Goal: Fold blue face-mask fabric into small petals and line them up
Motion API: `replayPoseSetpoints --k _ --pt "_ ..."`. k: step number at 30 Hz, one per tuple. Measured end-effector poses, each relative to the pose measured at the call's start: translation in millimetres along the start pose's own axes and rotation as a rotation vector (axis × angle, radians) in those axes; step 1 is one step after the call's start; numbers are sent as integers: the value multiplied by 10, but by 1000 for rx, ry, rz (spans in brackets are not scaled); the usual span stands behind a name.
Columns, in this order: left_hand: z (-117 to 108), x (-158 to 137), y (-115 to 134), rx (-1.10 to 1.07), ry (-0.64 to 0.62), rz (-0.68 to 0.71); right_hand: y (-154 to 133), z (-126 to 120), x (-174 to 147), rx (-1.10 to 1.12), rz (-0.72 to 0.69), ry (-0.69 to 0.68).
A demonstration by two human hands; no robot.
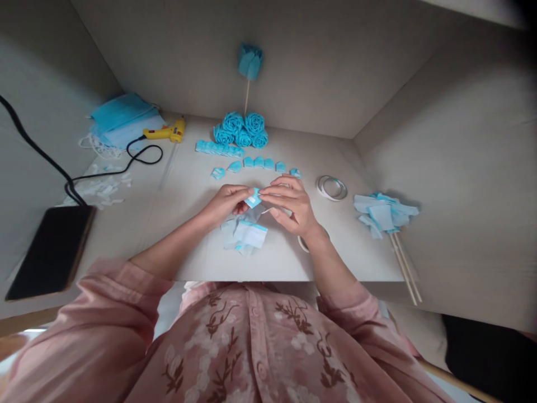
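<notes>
Pinching a small folded blue piece (pixel 254 197) between the thumb and bent fingers of the left hand (pixel 229 198), in front of the body and apparently just above the counter (pixel 199 260). Meeting it from the opposite side with the right hand (pixel 297 204): two fingertips at the piece's right edge, thumb lower and spread away from them. Too small to tell: right fingertips gripping that edge or merely touching.

Lying, then, between both hands, rightward of the left fingers and leftward of the right ones, about equally near to each. Roughly diamond-shaped, with a corner toward the body and no clear long axis; bearing a white patch (pixel 251 199), longer side running mostly crosswise, rising slightly to the right.

By the right thumb, just below the piece, a thin white sliver (pixel 265 211), slanting down to the left; cannot tell whether pinched. Nearer the body, loose scraps (pixel 250 234). Beyond the fingers, a row of blue pieces (pixel 259 163); off to the right, tape rings (pixel 320 188).
</notes>
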State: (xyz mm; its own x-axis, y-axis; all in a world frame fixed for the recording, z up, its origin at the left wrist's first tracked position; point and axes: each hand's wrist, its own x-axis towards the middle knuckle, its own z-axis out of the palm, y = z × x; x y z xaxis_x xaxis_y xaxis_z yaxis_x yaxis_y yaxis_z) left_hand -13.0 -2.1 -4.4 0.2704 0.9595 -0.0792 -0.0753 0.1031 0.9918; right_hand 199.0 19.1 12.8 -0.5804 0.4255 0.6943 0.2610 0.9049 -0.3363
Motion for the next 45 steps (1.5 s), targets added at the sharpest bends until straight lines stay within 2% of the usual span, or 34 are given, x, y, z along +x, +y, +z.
replayPoseSetpoints --k 7,19,23,26,29,32,36,39,41,45 --pt "37 -11 44 59 48 -17 -15 -21 13 76 46 -2" --pt "81 -27 100 116 56 -10 -18 6 12 131 136 -2" --pt "69 -15 77 68 76 -24 -22 19 3 150 239 48" --pt "54 -5 56 53 105 -13 -31 14 -5 295 367 120" --pt "49 -5 58 38 145 37 -32 32 -14 535 507 164" --pt "55 -10 70 -3 169 109 -19 78 -30 709 601 121" --pt "61 -13 60 -21 156 138 8 135 -68 768 641 28" --pt "50 -8 48 48 144 146 22 151 -86 755 649 13" --pt "37 -2 50 147 221 219 21 147 -86 735 649 21" --pt "25 -8 85 440 432 493 -6 117 -63 674 627 -6"
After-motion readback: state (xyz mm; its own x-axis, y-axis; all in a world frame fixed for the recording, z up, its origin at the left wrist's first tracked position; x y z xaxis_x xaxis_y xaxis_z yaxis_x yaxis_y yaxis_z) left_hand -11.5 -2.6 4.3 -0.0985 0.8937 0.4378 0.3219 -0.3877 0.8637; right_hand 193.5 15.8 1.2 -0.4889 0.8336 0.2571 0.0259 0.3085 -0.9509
